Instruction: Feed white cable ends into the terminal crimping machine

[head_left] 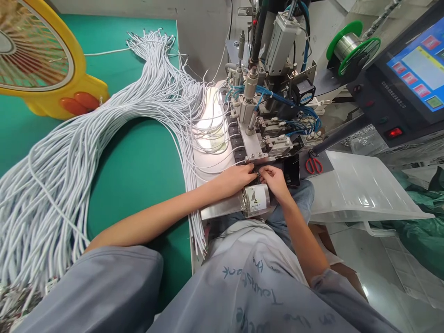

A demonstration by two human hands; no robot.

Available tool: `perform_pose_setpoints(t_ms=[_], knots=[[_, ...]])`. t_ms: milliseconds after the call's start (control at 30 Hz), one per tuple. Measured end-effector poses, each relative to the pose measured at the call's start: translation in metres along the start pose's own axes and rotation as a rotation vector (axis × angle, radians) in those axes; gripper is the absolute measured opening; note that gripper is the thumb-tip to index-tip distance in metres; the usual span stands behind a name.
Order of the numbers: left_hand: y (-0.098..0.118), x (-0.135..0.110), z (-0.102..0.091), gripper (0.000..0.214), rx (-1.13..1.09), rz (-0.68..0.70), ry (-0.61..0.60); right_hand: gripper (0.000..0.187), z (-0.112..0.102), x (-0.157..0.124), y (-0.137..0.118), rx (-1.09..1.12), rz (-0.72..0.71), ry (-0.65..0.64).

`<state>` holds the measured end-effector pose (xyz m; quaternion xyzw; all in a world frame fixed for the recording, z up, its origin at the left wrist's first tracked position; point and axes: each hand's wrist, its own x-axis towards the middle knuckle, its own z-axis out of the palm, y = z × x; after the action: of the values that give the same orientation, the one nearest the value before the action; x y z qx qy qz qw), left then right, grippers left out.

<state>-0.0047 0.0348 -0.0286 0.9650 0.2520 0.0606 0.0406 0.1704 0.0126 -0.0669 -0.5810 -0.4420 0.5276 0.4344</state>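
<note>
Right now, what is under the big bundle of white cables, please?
The green mat shows beside the white cables and inside their curve, so they appear to lie on it. Directly beneath the thick bundle, everything is covered; I cannot tell.

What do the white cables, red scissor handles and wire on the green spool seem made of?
White cables: matte, flexible sheathing, likely plastic or rubber, bending in smooth curves. Red scissor handles: probably plastic, evenly coloured, finish unclear. Wire: apparently metal, given its bright silvery sheen.

Cables [156,99] are white, tabletop [132,166] green, fan housing [81,81] yellow, spool flanges [335,45] green, scissor handles [314,166] red, tubing [267,92] blue.
</note>
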Motion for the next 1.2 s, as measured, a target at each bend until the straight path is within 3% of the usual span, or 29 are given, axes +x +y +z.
perform_pose_setpoints(t_ms=[367, 533, 767, 1000, 1133, 1200], knots=[[0.001, 0.001, -0.002, 0.022, -0.007, 0.003, -0.001, 0.023, -0.006, -0.017, 0.010, -0.078, -0.160, 0.084], [0.001, 0.001, -0.001, 0.022, -0.009, 0.011, 0.002, 0.024, -0.003, -0.012, 0.005, -0.029, -0.081, 0.110], [0.007, -0.001, -0.002, 0.020, -0.029, -0.010, -0.020, 0.024, -0.003, -0.004, -0.003, -0.102, 0.021, -0.040], [0.016, -0.007, -0.012, 0.016, 0.057, -0.010, -0.085, 0.027, -0.008, -0.003, 0.018, -0.179, -0.019, -0.141], [0.021, -0.010, -0.018, 0.014, 0.078, -0.116, -0.114, 0.030, -0.007, -0.003, 0.019, -0.195, -0.052, -0.150], [0.021, -0.012, -0.018, 0.013, 0.050, -0.155, -0.129, 0.032, -0.007, -0.006, 0.014, -0.269, -0.092, -0.077]])
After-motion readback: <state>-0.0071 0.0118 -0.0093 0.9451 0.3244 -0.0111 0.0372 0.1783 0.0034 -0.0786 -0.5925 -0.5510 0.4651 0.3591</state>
